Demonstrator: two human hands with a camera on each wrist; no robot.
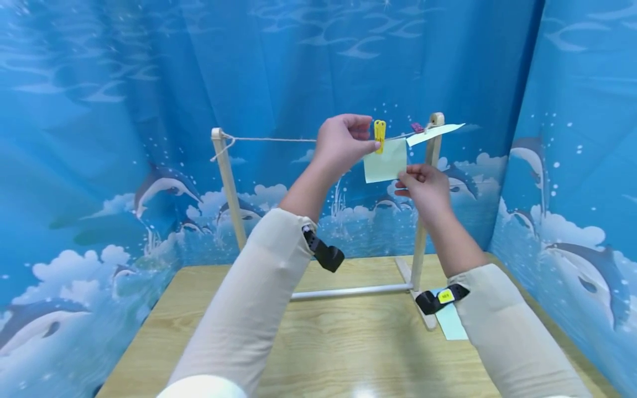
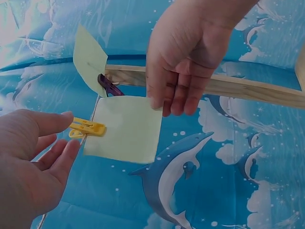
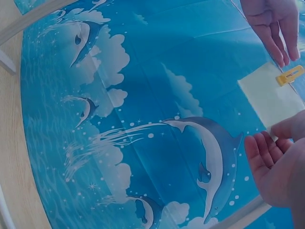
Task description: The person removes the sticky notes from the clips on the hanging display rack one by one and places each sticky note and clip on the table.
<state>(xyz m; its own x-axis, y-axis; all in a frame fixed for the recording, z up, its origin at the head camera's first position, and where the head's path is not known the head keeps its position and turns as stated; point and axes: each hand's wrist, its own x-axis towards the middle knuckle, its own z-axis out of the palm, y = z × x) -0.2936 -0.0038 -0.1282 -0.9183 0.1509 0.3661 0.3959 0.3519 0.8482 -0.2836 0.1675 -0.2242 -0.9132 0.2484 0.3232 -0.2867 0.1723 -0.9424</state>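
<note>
A pale green square of paper (image 1: 389, 163) hangs from a string (image 1: 278, 139), held at its top edge by a yellow clothespin (image 1: 380, 135). My left hand (image 1: 345, 138) is beside the clothespin, thumb and fingers parted around its end; in the left wrist view the thumb tip (image 2: 67, 117) lies at the clothespin's end. My right hand (image 1: 425, 188) pinches the paper's lower right corner, also seen in the right wrist view, where the paper (image 3: 272, 95) stretches between both hands. Farther right, a purple clothespin (image 2: 109, 86) holds a second pale green paper (image 2: 90, 59) on the string.
Two wooden posts (image 1: 230, 188) carry the string. A white bar (image 1: 353, 291) joins them low over the wooden table (image 1: 348, 342). Another pale green paper (image 1: 452, 323) lies at the right post's foot, partly under my right sleeve. A blue dolphin-print curtain (image 1: 278, 66) stands behind.
</note>
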